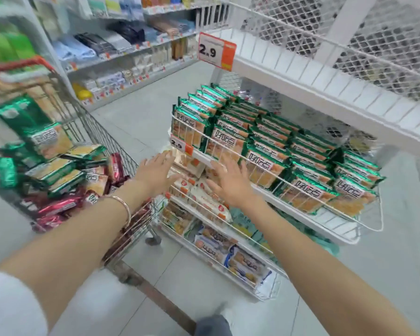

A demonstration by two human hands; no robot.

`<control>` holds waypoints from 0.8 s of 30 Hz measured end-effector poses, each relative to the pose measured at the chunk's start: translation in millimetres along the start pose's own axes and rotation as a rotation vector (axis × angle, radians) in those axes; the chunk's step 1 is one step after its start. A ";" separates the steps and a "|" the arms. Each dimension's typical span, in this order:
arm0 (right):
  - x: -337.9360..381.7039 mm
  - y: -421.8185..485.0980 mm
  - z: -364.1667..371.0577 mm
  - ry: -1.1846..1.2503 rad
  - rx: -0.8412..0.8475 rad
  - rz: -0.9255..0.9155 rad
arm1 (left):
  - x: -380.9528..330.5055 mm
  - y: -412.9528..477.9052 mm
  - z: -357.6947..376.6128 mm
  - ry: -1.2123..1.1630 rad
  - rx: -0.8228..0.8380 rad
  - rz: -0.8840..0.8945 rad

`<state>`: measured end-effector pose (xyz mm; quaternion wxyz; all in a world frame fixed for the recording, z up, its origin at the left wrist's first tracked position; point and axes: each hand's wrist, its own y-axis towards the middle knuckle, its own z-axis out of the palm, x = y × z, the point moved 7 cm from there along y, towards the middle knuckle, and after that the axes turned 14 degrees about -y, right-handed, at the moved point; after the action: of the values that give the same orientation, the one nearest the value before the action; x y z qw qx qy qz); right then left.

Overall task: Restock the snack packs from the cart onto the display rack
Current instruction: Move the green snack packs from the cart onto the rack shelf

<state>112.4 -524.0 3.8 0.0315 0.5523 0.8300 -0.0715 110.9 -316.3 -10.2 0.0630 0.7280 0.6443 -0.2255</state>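
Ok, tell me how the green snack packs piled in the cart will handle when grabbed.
The green packs in the cart wear glossy foil, so they are probably slippery. They look flat and thin, so likely light and fairly stiff; the contents may crack if squeezed. The pile lies loose and tilted, so neighbours may slide.

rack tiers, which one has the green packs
The second tier from the top, full of green snack packs; below it sit white packs and blue packs.
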 end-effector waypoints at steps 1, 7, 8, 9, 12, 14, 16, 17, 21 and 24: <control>20.2 7.4 -0.4 -0.009 0.005 -0.028 | 19.7 -10.0 -3.8 -0.022 -0.004 -0.036; 127.1 56.3 7.4 -0.014 0.035 -0.183 | 130.8 -50.6 -14.5 -0.122 -0.064 -0.232; 142.2 63.7 9.9 0.008 0.048 -0.214 | 148.1 -55.5 -14.1 -0.135 -0.064 -0.272; 156.2 71.7 13.0 0.022 0.065 -0.243 | 165.8 -58.8 -12.9 -0.151 -0.064 -0.312; 192.6 102.1 20.9 0.018 0.101 -0.314 | 219.0 -64.7 -10.9 -0.209 -0.096 -0.422; 213.2 130.1 28.2 0.002 0.117 -0.354 | 253.5 -63.5 -12.0 -0.269 -0.135 -0.491; 233.1 161.1 35.9 -0.002 0.127 -0.400 | 288.1 -60.4 -14.7 -0.364 -0.191 -0.581; 243.3 176.7 38.8 0.002 0.131 -0.424 | 308.3 -59.2 -15.5 -0.432 -0.236 -0.639; 282.2 227.0 45.1 0.031 0.175 -0.507 | 384.2 -52.6 -13.6 -0.698 -0.352 -0.907; 310.7 263.3 58.4 0.039 0.175 -0.559 | 432.4 -36.6 -11.6 -0.771 -0.407 -1.087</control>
<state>232.9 -149.6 -116.8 -0.0529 0.3043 0.9410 -0.1381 107.8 87.5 -169.7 0.3009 0.1438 0.8785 -0.3422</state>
